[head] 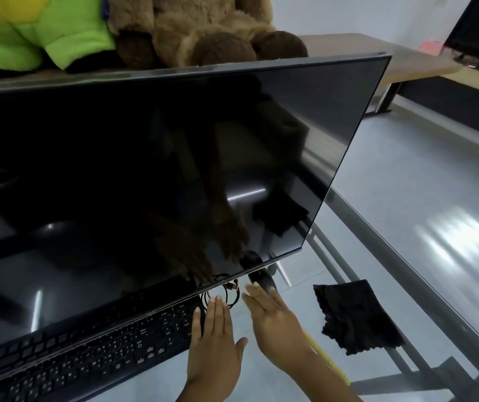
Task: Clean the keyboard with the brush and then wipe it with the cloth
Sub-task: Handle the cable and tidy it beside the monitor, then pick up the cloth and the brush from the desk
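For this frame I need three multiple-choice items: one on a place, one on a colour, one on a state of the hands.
1. Where does the crumpled black cloth lie?
A. On the keys
B. On the glossy table surface, right of both hands
C. Draped over the monitor

2. What colour is the thin stick-like handle partly hidden under the right hand?
A. Yellow
B. Red
C. Blue

3. How are the left hand and right hand?
A. Both grip the cloth
B. One pinches a cable
C. Both open, fingers straight, holding nothing

Answers:
1 B: the cloth sits apart on the table, right of the hands and away from the black computer keyboard.
2 A: a yellow length shows past the right wrist.
3 C: both palms face down with fingers extended.
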Demonstrator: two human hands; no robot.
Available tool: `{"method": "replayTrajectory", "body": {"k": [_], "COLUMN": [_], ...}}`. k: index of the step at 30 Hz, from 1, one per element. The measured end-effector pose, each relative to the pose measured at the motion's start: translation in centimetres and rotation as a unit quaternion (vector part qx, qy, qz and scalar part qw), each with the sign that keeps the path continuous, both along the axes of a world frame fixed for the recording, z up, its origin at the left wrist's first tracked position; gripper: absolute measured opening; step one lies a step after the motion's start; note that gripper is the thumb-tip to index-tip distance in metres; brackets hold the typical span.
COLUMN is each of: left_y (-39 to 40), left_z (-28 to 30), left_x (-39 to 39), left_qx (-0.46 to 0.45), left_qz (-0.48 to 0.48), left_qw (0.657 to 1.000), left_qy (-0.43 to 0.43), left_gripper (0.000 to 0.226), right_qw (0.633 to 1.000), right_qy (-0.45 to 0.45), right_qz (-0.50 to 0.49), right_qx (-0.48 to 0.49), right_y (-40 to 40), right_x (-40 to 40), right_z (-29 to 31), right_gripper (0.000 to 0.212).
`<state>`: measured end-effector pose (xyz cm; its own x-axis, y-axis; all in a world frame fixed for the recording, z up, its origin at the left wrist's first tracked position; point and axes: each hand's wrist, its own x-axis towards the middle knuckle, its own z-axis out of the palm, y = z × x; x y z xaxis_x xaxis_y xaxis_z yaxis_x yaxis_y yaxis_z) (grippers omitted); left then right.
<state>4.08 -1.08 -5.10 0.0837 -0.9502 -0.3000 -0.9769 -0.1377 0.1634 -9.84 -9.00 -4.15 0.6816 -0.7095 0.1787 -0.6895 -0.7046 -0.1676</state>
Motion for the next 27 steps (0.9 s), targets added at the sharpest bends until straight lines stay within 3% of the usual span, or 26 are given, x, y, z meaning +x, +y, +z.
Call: {"method": "replayTrajectory", "body": {"k": [3,6,8,14,16,21,27], "left_y": [-0.3,-1.3,-1.6,-4.8,-5.7,-5.8,-5.6], "left_z": [2.1,2.9,2.4,3.4,2.8,1.1,0.5], "left_x": [-1.4,-3.3,-4.7,-10.3,-11.3,-12.3,-12.4], "left_qx": [-0.024,-0.066,0.021,-0.007,-0.019,0.018,-0.057], "left_qz": [-0.001,-0.045,-0.081,-0.124,-0.169,-0.172,-0.129], "left_qw": [1.000,0.996,0.996,0.992,0.985,0.985,0.990], "left_qy": [0.003,-0.030,0.021,0.040,-0.006,-0.008,0.010], "left_gripper": [0.077,0.075,0.074,0.067,0.067,0.067,0.060], "right_qw": [0.995,0.980,0.968,0.936,0.930,0.924,0.914], "right_qy": [-0.035,-0.011,0.015,0.043,0.054,0.099,0.032], "right_qz": [-0.096,-0.195,-0.241,-0.341,-0.351,-0.341,-0.379], "right_qx": [0.011,0.034,0.061,0.080,0.099,0.139,0.143], "right_y": [0.1,-0.3,-1.0,-3.4,-4.1,-4.4,-4.8], "right_x": [-3.6,-7.9,-10.3,-15.4,-16.5,-17.9,-18.4], "right_z": [0.6,0.8,0.7,0.6,0.6,0.3,-0.4], "right_gripper": [0.056,0.053,0.056,0.049,0.048,0.049,0.042]}}
